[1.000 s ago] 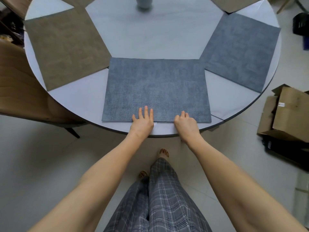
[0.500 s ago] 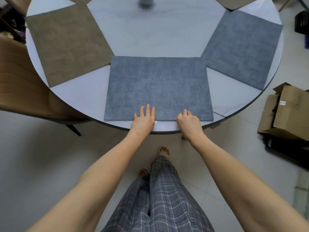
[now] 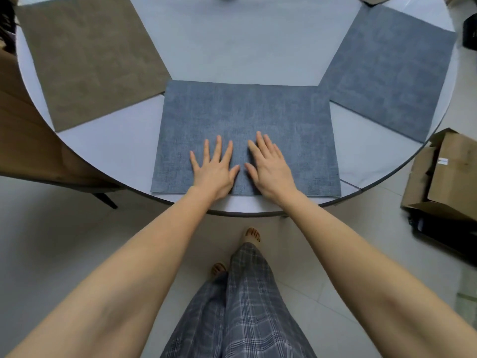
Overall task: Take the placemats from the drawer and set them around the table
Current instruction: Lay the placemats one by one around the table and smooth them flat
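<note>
- Both of our hands lie flat, fingers straight and spread, on the near blue placemat [image 3: 245, 120]; our left hand [image 3: 214, 169] and right hand [image 3: 271, 169] sit side by side, thumbs close but apart, neither gripping anything.
- We see that placemat lying flat at the near edge of the round white table [image 3: 232, 47], its near edge just inside the rim.
- We find a second blue placemat [image 3: 387, 71] to the right, its corner touching the near one's far right corner.
- We note a brown placemat [image 3: 87, 60] to the left, its corner just beside the near one.
- We see a cardboard box [image 3: 449, 177] on the floor at right and a wooden chair [image 3: 31, 151] at left.
</note>
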{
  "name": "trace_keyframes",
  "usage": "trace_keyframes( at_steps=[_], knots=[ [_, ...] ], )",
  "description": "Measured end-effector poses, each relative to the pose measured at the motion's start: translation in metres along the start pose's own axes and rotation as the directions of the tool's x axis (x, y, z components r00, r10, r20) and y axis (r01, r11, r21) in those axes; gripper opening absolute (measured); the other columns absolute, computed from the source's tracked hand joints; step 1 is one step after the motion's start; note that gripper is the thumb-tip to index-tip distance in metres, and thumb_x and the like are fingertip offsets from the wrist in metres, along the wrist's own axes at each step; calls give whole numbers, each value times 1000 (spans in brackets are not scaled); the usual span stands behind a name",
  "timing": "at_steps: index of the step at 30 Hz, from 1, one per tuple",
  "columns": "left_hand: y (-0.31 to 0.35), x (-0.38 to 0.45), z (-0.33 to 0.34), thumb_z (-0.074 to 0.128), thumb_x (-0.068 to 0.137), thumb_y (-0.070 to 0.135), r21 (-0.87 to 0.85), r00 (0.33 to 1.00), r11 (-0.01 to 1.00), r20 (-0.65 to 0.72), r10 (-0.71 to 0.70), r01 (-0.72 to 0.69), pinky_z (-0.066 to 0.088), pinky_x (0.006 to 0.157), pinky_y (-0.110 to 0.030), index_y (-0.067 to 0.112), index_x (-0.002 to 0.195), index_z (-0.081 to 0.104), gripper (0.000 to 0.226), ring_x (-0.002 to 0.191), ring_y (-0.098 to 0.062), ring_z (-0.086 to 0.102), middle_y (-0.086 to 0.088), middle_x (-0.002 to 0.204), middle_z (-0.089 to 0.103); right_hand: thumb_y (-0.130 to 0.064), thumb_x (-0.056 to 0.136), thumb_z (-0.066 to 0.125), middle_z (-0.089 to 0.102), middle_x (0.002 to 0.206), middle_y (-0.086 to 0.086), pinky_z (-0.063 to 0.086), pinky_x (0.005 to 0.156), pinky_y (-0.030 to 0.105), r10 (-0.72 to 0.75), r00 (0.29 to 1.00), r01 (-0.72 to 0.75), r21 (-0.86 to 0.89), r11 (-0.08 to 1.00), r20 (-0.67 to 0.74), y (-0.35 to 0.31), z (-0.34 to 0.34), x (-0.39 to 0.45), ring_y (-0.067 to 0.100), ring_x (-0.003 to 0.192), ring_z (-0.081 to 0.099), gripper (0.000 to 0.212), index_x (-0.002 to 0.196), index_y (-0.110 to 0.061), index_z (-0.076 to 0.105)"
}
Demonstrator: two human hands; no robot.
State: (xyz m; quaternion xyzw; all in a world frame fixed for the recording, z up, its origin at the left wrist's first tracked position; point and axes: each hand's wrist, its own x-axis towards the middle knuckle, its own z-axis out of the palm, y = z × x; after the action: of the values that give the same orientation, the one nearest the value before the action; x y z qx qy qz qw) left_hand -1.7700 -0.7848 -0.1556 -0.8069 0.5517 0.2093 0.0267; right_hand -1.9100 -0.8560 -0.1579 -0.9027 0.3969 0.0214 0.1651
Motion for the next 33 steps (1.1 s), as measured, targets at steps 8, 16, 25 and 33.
trace_keyframes(
  at_steps=[8, 16, 25, 33],
  knots=[
    [8, 3, -12, 21, 100, 51, 104, 997, 994, 73, -26, 18, 5, 111, -68, 20, 153, -3, 67, 147, -38, -10, -8, 161, -11, -54, 93, 12, 5, 161, 1, -5, 118, 33, 173, 982, -181, -121, 976, -69, 78, 7, -38, 20, 149, 3, 66, 152, -26, 10],
    [27, 26, -53, 40, 93, 57, 223, 999, 975, 28, -27, 20, 33, 102, -55, 13, 138, 32, 63, 124, -43, 43, -17, 141, 36, -48, 95, 15, 0, 161, 6, -7, 119, 35, 339, 939, -344, -111, 932, -67, 108, -23, -43, 19, 149, -2, 68, 153, -13, 5],
    [41, 127, -59, 27, 98, 55, 113, 995, 989, 45, 90, -94, -1, 116, -60, 29, 153, -4, 69, 147, -30, -17, -1, 161, -13, -38, 101, 31, 4, 160, 11, -3, 120, 34, 73, 994, -82, -114, 990, -84, 97, -48, 113, 23, 149, 2, 61, 152, -11, 13],
    [49, 133, -48, 24, 98, 55, 114, 999, 992, 27, 42, -45, 3, 114, -64, 29, 153, 1, 66, 148, -32, -7, 0, 162, -8, -46, 100, 24, -2, 161, 6, -3, 121, 32, 309, 942, -316, -37, 948, -127, 145, -41, 118, 16, 149, -4, 67, 153, -11, 2]
  ],
)
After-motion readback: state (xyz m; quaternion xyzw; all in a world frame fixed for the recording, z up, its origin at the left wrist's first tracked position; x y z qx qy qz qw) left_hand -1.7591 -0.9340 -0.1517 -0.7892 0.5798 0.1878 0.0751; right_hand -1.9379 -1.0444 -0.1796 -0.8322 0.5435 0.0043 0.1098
